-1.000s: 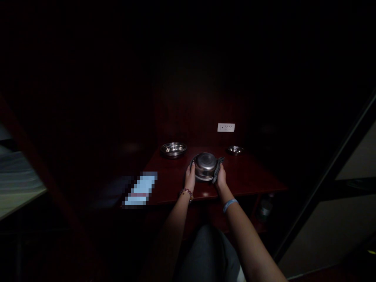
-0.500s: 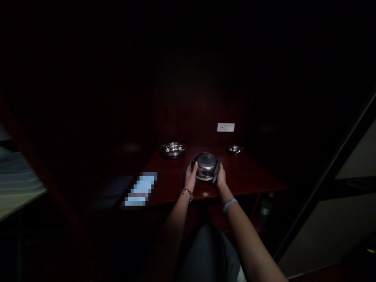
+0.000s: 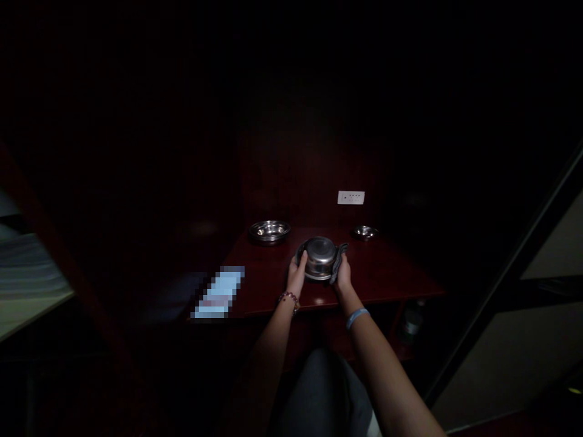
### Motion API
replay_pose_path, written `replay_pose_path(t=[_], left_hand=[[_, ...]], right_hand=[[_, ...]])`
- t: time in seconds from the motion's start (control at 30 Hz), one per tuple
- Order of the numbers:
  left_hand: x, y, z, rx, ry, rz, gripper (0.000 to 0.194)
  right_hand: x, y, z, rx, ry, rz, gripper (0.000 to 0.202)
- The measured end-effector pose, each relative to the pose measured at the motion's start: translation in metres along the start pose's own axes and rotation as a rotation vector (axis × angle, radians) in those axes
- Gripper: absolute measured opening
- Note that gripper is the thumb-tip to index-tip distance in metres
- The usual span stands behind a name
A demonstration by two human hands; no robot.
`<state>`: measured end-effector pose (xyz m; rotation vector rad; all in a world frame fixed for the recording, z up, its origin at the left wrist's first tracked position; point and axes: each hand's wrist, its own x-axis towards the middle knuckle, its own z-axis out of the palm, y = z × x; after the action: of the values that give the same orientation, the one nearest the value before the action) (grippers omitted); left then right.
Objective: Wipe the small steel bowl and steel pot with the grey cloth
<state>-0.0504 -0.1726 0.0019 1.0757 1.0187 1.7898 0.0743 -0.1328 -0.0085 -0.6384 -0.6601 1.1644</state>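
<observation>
Above the dark red desk (image 3: 268, 285) I hold a shiny metal bowl (image 3: 320, 255) with its base turned up. My left hand (image 3: 297, 272) grips its left side, thumb on the wall and the other fingers hidden behind. On the opposite side, my right hand (image 3: 343, 273) is closed on a dark grey cloth (image 3: 337, 264), which lies against the bowl. A wider metal rim shows below and to the left of the bowl; I cannot tell whether it is a separate dish.
Shallow metal dishes (image 3: 269, 232) sit at the desk's back left, and a small metal bowl (image 3: 365, 232) at the back right. A blurred-out bright screen (image 3: 221, 294) lies at the left edge. A white socket (image 3: 351, 198) is on the wall. Beneath the desk stands a bottle (image 3: 412, 325).
Hardly anything differs. Both hands keep the bowl and cloth in the same place, while the whole view has shifted very slightly.
</observation>
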Motion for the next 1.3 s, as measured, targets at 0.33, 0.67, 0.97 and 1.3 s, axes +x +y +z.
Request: replay_pose_path(t=[0.33,0.67,0.97,1.3], left_hand=[[-0.0020,0.0007,0.0008,-0.026,-0.019,0.026,0.053],[-0.0037,0.0035,-0.0005,-0.027,0.003,0.006,0.047],[0.0005,-0.0025,-0.0010,-0.025,-0.008,0.024,0.051],[-0.0014,0.0011,0.0005,-0.018,0.014,0.022,0.052]], right_hand=[[-0.0004,-0.0031,0.0026,0.045,0.031,0.070,0.031],[0.0005,-0.0011,0.0022,0.063,0.035,0.058,0.030],[0.0007,-0.0018,0.0026,0.053,0.043,0.068,0.030],[0.0000,-0.0023,0.0028,0.027,0.051,0.059,0.031]])
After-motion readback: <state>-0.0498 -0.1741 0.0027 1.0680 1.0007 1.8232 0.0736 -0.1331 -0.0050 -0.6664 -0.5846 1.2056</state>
